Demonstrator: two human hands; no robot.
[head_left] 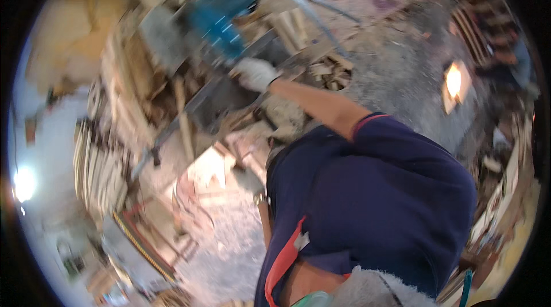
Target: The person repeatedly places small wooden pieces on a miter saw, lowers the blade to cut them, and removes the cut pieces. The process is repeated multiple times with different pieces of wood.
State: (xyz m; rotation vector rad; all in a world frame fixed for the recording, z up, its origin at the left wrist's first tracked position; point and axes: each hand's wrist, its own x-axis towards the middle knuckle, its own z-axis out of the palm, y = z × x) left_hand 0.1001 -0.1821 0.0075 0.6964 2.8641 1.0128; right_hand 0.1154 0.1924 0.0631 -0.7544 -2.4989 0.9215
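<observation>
The right hand (255,74), in a white glove, reaches out at the end of a bare forearm and a navy-blue short sleeve (413,143) with red trim. It is at the edge of a dark grey, trough-like metal machine bed (227,99) — just below a glossy teal-blue machine housing (221,17). Blur hides its fingertips, so I cannot tell whether it grasps anything or merely rests on the metal.

The left hand (248,179), in a greyish glove with a metallic band (260,198) at the wrist, is lower down, close to the person's body. It is just beside a pale, brightly lit wooden piece (208,169) with a pointed outline, which lies below the machine bed. Whether the fingers close on that wood or only lie near it, I cannot tell.

Around the machine is plenty of timber: a group of pale wooden blocks (290,27) behind the bed, a heap of short brown offcuts (332,72) to the right of the white glove, and a long narrow wooden stick (184,126) leaning at the left. A straight silvery metal rail (307,11) runs diagonally behind the blocks. Farther right — well apart from both hands — a bright patch of light (454,82) shows against the grey floor (396,74).
</observation>
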